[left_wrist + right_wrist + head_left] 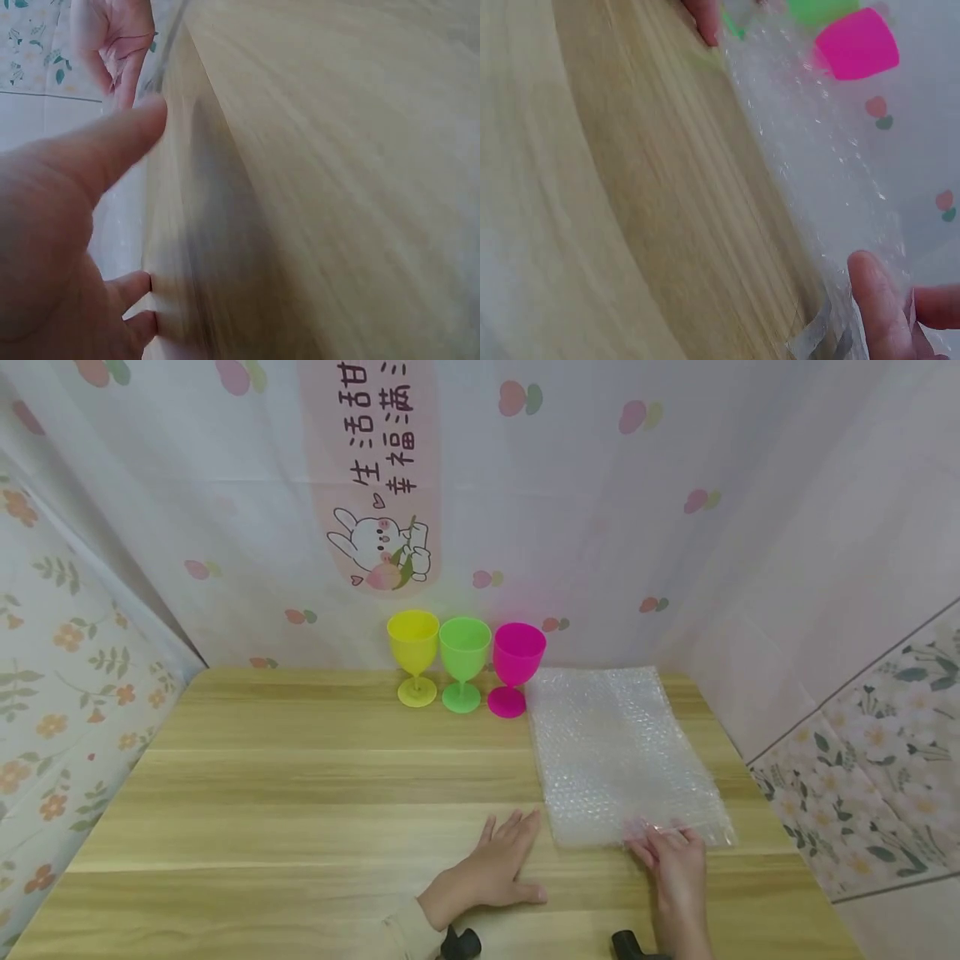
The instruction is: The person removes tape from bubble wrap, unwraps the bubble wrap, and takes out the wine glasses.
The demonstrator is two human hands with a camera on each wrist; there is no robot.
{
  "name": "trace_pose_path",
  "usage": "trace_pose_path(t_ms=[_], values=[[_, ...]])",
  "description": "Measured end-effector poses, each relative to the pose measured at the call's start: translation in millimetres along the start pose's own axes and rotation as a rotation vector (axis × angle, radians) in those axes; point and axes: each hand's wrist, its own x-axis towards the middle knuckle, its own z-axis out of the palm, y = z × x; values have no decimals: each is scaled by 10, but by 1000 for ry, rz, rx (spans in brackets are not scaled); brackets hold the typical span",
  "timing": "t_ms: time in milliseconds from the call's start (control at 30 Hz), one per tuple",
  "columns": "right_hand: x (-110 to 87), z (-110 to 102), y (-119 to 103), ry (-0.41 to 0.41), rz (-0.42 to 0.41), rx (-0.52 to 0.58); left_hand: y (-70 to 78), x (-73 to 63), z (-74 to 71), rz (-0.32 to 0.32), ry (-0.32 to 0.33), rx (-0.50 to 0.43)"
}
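A clear bubble wrap sheet (pixel 611 752) lies flat on the right part of the table, its far end by the wall. My right hand (pixel 678 860) pinches its near edge; in the right wrist view the thumb (pixel 877 307) is on one side of the film (pixel 817 165) and a finger on the other. Left of the sheet, my left hand (pixel 498 864) is spread over the tabletop, fingers straight and thumb apart, holding nothing. Its fingertips point toward the sheet's near left corner. In the left wrist view, its thumb (pixel 127 142) is stretched out over the wood.
Yellow (pixel 413 647), green (pixel 465 652) and magenta (pixel 517 656) plastic goblets stand upright in a row at the back of the wooden table (pixel 300 810). The magenta one is right beside the bubble wrap. A printed curtain (pixel 585 510) hangs behind, with walls at both sides.
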Motion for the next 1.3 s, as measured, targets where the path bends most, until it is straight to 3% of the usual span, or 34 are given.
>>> trace_pose_path(t_ms=[233,400,600,800,1033,1167,1300], values=[[68,-10,20,1,4,-154,-28,63,76,44,-14,88],[75,-45,26,-12,49,-226,-40,64,108,40,-35,48],[52,-130,72,-21,80,-239,-36,50,105,39,-33,16],[66,-225,111,-29,29,-198,-13,68,115,53,-21,10],[18,-258,67,89,-51,-117,-30,101,130,55,-25,-20],[-62,-195,-48,151,-133,-130,-65,122,106,61,-17,-90],[-146,-38,-174,123,-206,-165,-140,86,24,57,-17,-207]])
